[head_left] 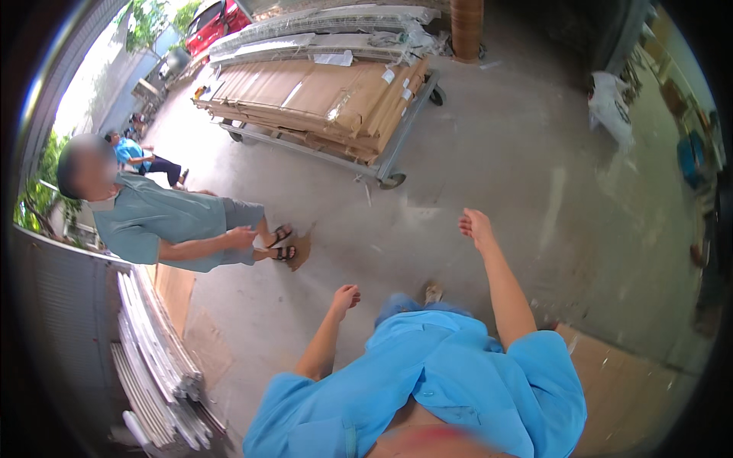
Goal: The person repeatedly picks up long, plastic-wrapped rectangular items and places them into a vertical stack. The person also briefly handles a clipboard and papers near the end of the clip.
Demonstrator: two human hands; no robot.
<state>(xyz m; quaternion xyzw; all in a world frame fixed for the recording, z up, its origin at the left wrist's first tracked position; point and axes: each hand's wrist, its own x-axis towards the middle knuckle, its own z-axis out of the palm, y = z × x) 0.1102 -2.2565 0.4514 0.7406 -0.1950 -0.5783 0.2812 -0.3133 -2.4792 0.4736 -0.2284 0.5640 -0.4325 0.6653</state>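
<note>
Both my arms swing out in front of my blue shirt over the concrete floor. My left hand [347, 297] is low and to the left of my legs, its fingers curled in loosely, with nothing seen in them. Farther out and to the right is my right hand [475, 226], also with bent fingers and no object showing. Neither hand touches anything. Ahead, beyond both hands, a metal cart [385, 164] on castors carries a stack of flat brown cardboard packages [305, 95]. Plastic-wrapped long pieces [328, 34] lie along the stack's far side.
A person in a grey-green shirt [172, 221] stands close on the left; another in blue [134, 153] sits farther off. Bundled long white profiles [156, 351] lie at lower left. A brown cylinder [466, 30] stands behind the cart. A white bag [611, 111] is at right.
</note>
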